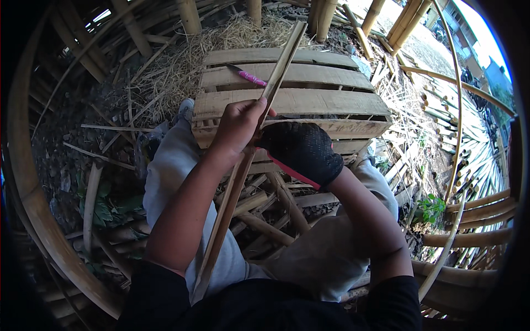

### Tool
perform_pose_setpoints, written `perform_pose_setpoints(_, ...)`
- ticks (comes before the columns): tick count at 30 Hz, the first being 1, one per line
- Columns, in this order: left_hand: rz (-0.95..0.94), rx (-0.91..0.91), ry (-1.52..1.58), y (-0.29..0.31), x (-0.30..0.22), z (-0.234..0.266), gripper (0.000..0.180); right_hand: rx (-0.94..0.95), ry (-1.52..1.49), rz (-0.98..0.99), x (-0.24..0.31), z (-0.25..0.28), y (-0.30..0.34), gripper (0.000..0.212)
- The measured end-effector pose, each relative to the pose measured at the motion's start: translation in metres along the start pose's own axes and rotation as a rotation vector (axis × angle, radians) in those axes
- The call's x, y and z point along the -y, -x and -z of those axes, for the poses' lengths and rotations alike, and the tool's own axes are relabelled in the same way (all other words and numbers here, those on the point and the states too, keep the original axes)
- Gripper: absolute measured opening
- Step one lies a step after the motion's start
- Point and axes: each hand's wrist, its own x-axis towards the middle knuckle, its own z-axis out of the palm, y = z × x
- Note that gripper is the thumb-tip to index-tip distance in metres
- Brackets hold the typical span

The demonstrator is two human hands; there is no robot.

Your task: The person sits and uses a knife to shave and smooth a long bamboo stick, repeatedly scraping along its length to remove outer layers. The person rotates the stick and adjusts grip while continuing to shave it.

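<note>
A long split bamboo strip (223, 220) runs slantwise from my lap up over a wooden slatted crate (292, 103). My bare left hand (243, 124) is closed round the strip just past its middle, thumb along it. Right beside it, my right hand (301, 151), in a black glove with pink trim, is closed at the strip's right edge, slightly nearer to me. Its fingertips are partly hidden. On the crate's slats, left of the strip's far end, lies a knife (247, 74) with a pink patterned handle and a dark blade pointing left.
The crate stands just beyond my knees. Dry straw (160, 83) covers the ground at the far left. Upright bamboo posts (189, 16) stand behind. Many cut bamboo poles (469, 146) are piled at the right, and a bent bamboo strip (459, 105) arches there. Bamboo pieces (268, 227) lie between my legs.
</note>
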Motion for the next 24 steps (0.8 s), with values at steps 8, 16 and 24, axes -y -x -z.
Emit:
perform_pose_setpoints(8, -0.035, 0.072, -0.09, 0.001, 0.002, -0.009, 0.039, -0.145, 0.132, 0.219, -0.011, -0.005, 0.01, 0.01)
perform_pose_setpoints(16, -0.031, -0.02, -0.03, -0.013, 0.003, 0.007, 0.041, -0.006, -0.253, 0.623, 0.02, -0.031, 0.045, 0.017)
perform_pose_setpoints(24, 0.2, 0.144, 0.059, 0.01, -0.025, 0.012, 0.037, 0.181, -0.026, 0.067, 0.006, 0.005, 0.023, 0.032)
